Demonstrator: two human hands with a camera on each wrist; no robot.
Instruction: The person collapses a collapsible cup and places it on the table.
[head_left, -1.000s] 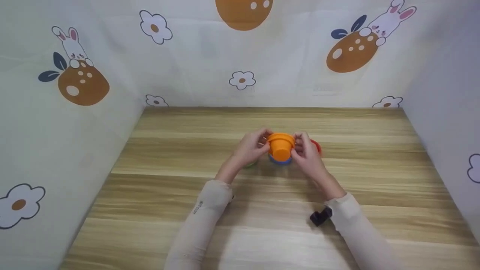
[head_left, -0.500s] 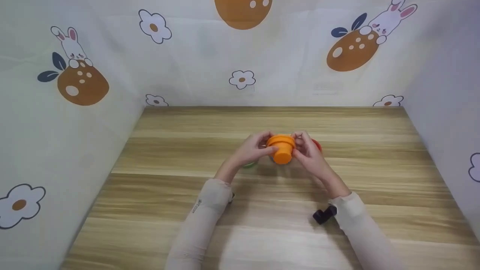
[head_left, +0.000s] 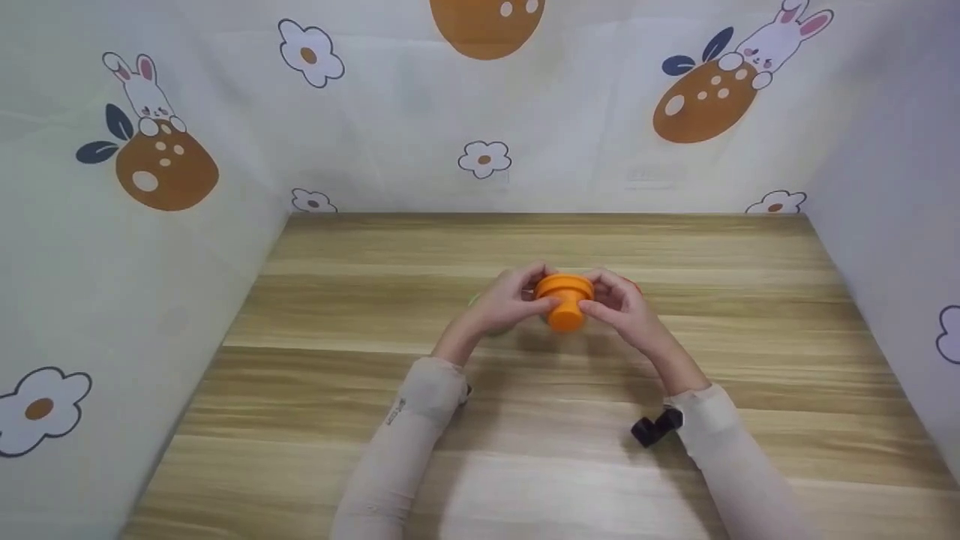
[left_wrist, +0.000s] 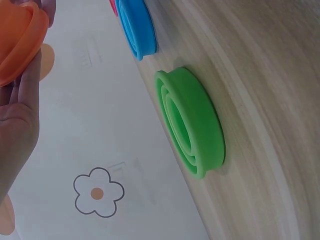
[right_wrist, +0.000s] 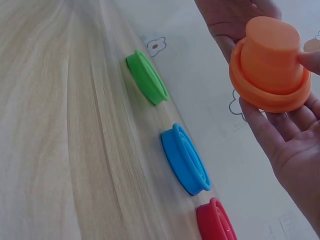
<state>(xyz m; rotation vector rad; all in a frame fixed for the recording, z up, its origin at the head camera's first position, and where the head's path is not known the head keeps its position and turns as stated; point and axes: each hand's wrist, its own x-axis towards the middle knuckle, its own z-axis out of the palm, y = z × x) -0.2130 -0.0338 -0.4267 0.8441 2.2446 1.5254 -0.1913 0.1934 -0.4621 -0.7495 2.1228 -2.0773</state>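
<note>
Above the table, both hands hold an orange collapsible silicone cup (head_left: 565, 300), its narrow base tilted toward the head camera. My left hand (head_left: 508, 301) grips its left side, thumb on the narrow part. My right hand (head_left: 621, 304) grips the opposite side, with its thumb also against the narrow part. In the right wrist view the orange cup (right_wrist: 270, 62) has its wide rim folded like a brim around the raised base. A green collapsed cup (left_wrist: 192, 122), a blue collapsed cup (right_wrist: 185, 159) and a red collapsed cup (right_wrist: 215, 220) rest on the table below.
The wood-grain table (head_left: 337, 420) meets patterned light cloth walls (head_left: 397, 97) at the back and sides. A black wrist camera mount (head_left: 656, 427) sticks out from the right sleeve, near the tabletop.
The orange cup has come slightly down and tilted, its base more toward the head camera. Both thumbs have shifted inward onto its narrow part. The blue cup is now hidden in the head view.
</note>
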